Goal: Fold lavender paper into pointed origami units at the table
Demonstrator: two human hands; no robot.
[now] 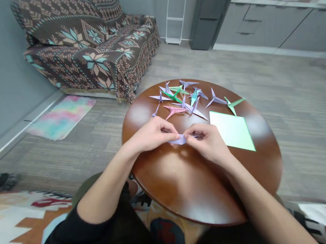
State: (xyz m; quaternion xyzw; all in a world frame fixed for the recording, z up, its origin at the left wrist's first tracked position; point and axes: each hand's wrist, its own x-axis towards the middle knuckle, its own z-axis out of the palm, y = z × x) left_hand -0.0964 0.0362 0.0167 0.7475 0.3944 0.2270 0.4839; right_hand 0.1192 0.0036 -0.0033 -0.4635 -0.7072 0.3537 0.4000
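Observation:
Between my two hands is a small piece of folded lilac paper (180, 139), held just above the round table. My left hand (158, 134) pinches its left end between thumb and fingers. At the other end, my right hand (206, 139) grips the paper the same way, and its fingers cover part of it. Beyond the hands lie several folded paper cranes in lilac, green, teal and pink, among them a pink crane (175, 111) and a light green crane (233, 105). A stack of pale green square paper (231, 130) rests right of my right hand.
The round brown wooden table (172, 179) stands close before my lap. A sofa (92, 45) under a patterned cover is at the back left, with a pastel mat (63, 117) on the floor near it. Grey cabinets (261, 26) line the far wall.

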